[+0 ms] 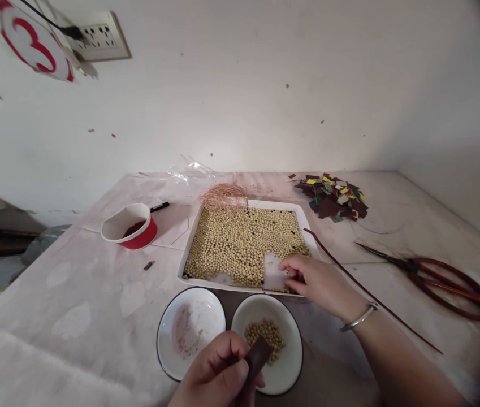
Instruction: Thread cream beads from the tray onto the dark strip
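Note:
My left hand point(223, 367) is closed on a dark brown strip point(258, 356), its thumb on top and the strip's end sticking out over the right bowl. That white enamel bowl point(293, 345) contains a small heap of yellowish, bean-like balls point(265, 333). Inside the white tray point(303, 217), my right hand point(307, 277) reaches down at the near right corner. Its thumb and forefinger are curved, with a gap between the tips, over a bare patch point(271, 271). More of the same yellow balls point(240, 240) cover most of the tray, with a few dark ones among them.
A second enamel bowl point(167, 333) holds pinkish residue. Left stand a red-and-white paper tub point(140, 237) and a black marker point(160, 207). Behind are pinkish strands point(223, 196) and clear plastic point(189, 169). Right lie coloured scraps point(333, 198), a thin dark-red cord point(362, 285) and large scissors point(435, 277).

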`<state>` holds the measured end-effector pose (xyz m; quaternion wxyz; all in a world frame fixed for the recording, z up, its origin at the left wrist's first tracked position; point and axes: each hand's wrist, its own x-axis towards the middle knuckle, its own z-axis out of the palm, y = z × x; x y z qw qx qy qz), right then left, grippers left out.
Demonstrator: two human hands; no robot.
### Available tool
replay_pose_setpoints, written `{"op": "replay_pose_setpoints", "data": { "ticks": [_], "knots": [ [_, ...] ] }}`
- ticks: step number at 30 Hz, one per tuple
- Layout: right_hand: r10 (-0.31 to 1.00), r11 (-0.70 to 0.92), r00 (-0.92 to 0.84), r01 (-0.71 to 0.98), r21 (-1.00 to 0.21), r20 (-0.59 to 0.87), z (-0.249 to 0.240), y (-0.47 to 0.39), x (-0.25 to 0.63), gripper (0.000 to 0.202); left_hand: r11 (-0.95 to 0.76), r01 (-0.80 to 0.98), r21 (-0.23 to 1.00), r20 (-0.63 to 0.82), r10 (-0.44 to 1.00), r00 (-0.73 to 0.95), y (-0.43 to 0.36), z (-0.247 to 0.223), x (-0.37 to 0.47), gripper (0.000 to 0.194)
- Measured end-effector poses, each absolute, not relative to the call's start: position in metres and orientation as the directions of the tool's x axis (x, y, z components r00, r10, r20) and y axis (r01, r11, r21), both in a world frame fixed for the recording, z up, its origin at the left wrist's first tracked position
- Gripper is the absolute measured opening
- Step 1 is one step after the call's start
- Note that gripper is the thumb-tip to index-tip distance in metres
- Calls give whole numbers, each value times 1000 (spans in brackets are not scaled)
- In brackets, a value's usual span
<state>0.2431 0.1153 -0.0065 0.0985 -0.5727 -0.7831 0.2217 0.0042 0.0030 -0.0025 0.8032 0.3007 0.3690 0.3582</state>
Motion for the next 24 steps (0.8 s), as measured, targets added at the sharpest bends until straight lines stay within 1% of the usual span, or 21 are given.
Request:
{"op": "replay_pose_setpoints", "data": {
  "ticks": [5,11,13,20,24],
  "knots": [
    [943,238,-317,853,-464,-98,-10,116,244,23,560,-352,750,-372,798,475,3,-3,4,35],
    [950,218,-295,863,-456,-106,-12,117,243,12,562,-356,747,-370,795,480,3,-1,4,32],
    [954,207,-281,867,-454,-101,-13,118,243,13,562,-355,747,-370,796,480,3,-2,4,33],
    [961,191,-259,872,-451,-95,-15,118,244,28,566,-305,766,-388,785,483,2,-9,1,36],
    [960,188,-260,874,-448,-104,-14,118,243,24,575,-293,764,-397,777,488,3,-10,1,37]
  ]
}}
